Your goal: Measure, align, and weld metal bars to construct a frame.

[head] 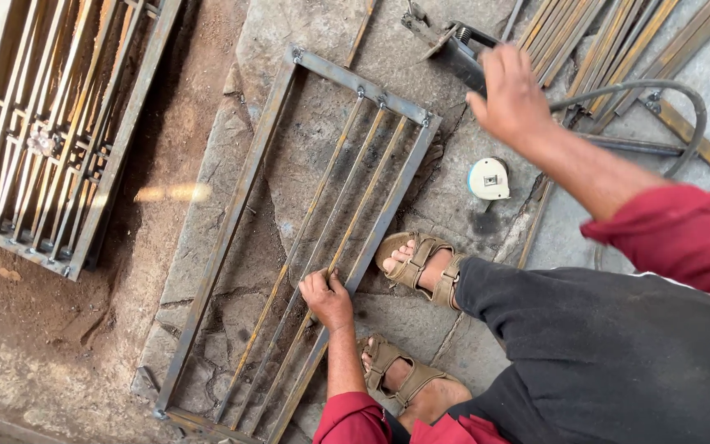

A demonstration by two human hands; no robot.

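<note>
Left hand (327,299) pinches a thin rod (353,224) in the steel frame (232,222) on the stone floor — steadying it | right hand (509,97) wraps the welding holder (458,51), lifted clear | tape measure (488,178) nearby

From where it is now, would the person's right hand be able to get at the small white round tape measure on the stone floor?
Probably yes. The right hand rests on a dark power tool just above the white round tape measure, and only bare stone floor lies between them.

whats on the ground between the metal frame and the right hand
A white tape measure lies on the stone between the metal frame and the right hand, in the head view.
</note>
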